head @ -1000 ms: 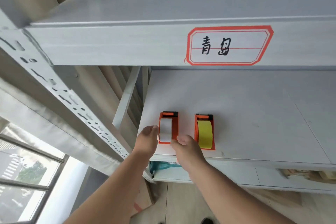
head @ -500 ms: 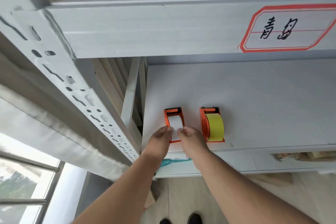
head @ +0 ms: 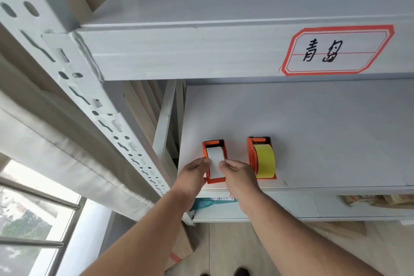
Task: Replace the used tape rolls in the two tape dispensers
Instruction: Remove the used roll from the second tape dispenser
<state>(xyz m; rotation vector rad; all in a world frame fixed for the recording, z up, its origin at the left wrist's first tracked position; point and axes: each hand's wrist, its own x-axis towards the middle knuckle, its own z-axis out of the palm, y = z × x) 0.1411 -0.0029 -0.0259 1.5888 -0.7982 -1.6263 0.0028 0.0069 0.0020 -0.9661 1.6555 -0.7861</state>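
Grey shelf (head: 313, 130): both hands, left (head: 194, 173) and right (head: 240, 178), are pinching the white tape roll (head: 215, 161); its orange dispenser (head: 207, 180) might be sliding off the edge.

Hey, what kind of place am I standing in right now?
Probably a stockroom or parcel sorting room: grey slotted metal shelving, a handwritten red-bordered label on the shelf edge, and two orange tape dispensers on the shelf board.
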